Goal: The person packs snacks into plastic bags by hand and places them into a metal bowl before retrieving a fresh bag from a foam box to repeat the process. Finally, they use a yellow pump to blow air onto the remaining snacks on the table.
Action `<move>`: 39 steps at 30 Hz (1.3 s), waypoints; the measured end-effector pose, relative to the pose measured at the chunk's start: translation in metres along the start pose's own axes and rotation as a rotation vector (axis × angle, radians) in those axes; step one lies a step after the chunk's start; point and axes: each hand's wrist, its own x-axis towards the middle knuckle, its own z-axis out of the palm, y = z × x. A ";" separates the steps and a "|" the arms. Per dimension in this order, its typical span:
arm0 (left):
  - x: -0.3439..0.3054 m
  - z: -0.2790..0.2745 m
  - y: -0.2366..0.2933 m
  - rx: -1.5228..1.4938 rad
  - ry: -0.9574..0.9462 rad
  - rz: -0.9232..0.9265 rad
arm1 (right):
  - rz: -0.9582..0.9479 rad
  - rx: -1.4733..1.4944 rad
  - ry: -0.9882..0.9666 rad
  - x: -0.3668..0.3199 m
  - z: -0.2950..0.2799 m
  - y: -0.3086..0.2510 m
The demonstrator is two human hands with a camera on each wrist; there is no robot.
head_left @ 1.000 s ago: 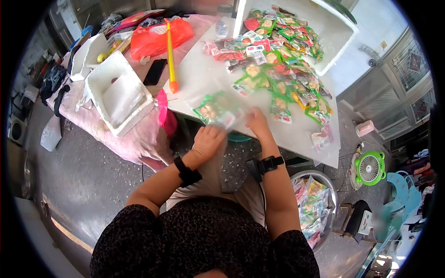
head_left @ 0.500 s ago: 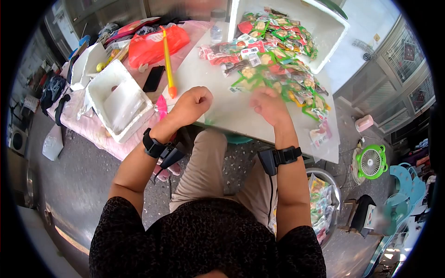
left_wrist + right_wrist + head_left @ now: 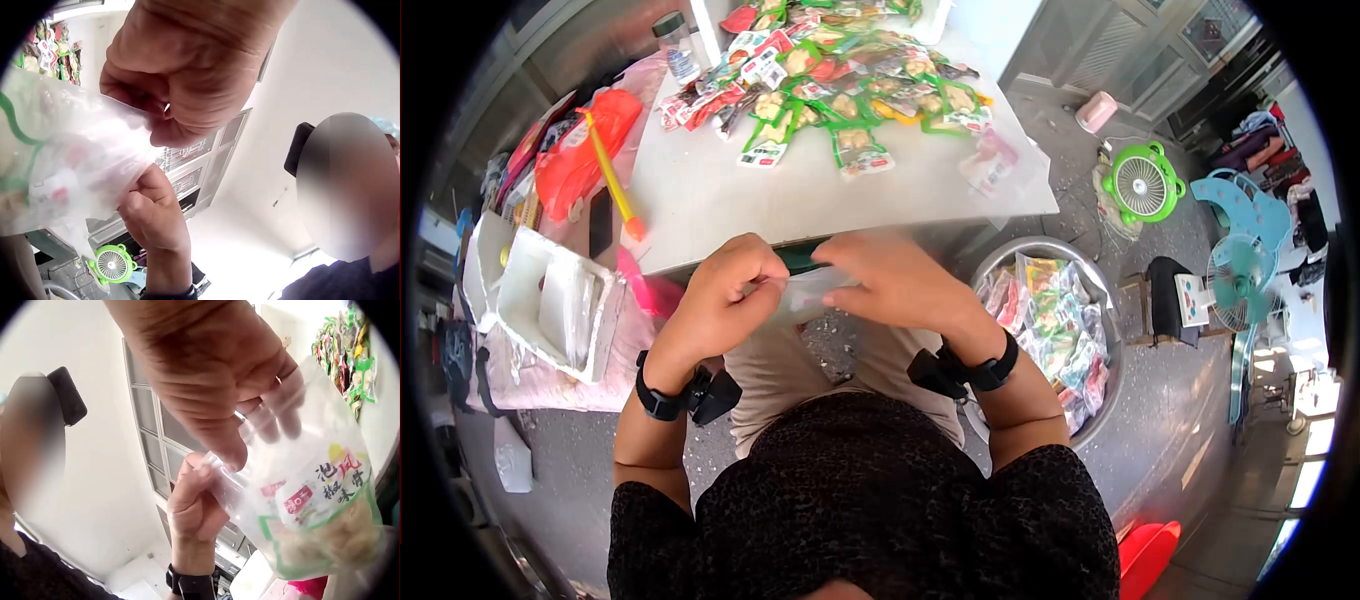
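A clear plastic bag (image 3: 306, 419) hangs between my two hands, over the lap at the table's front edge. Through its film I see a green-edged snack packet (image 3: 350, 528) with pale pieces and printed characters. My left hand (image 3: 735, 290) pinches the bag's top corner between thumb and curled fingers. On the other side of the opening my right hand (image 3: 890, 280) grips the rim, its thumb in front and its fingers showing through the film. In the head view the hands cover much of the bag.
Snack packets (image 3: 850, 100) lie heaped on the white table (image 3: 700, 200). A metal basin (image 3: 1115, 330) of filled bags stands on the floor at the right. At the left are a foam box (image 3: 520, 290) and a yellow stick (image 3: 605, 165). A green fan (image 3: 1145, 185) stands beyond the basin.
The head view has turned, so the table sits higher and further left. My hands, apart half a second ago, have come together lower down, with the clear bag between them.
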 end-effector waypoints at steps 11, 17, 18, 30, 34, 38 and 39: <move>-0.024 0.028 -0.070 -0.203 0.010 -0.343 | 0.306 0.028 0.104 -0.088 -0.053 0.013; -0.059 0.031 -0.139 0.272 0.013 -0.361 | 0.769 0.009 0.316 -0.172 -0.094 0.042; -0.064 0.032 -0.147 0.375 0.004 -0.302 | 0.824 -0.017 0.344 -0.190 -0.094 0.055; -0.072 0.047 -0.160 0.494 0.173 -0.135 | 1.446 0.051 0.483 -0.396 -0.035 0.161; -0.071 0.048 -0.161 0.500 0.159 -0.124 | 1.445 -0.465 0.464 -0.463 -0.056 0.201; -0.070 0.047 -0.161 0.504 0.152 -0.149 | 1.485 -0.901 0.466 -0.444 -0.119 0.194; -0.070 0.047 -0.162 0.505 0.153 -0.152 | 1.517 -0.998 0.457 -0.432 -0.131 0.193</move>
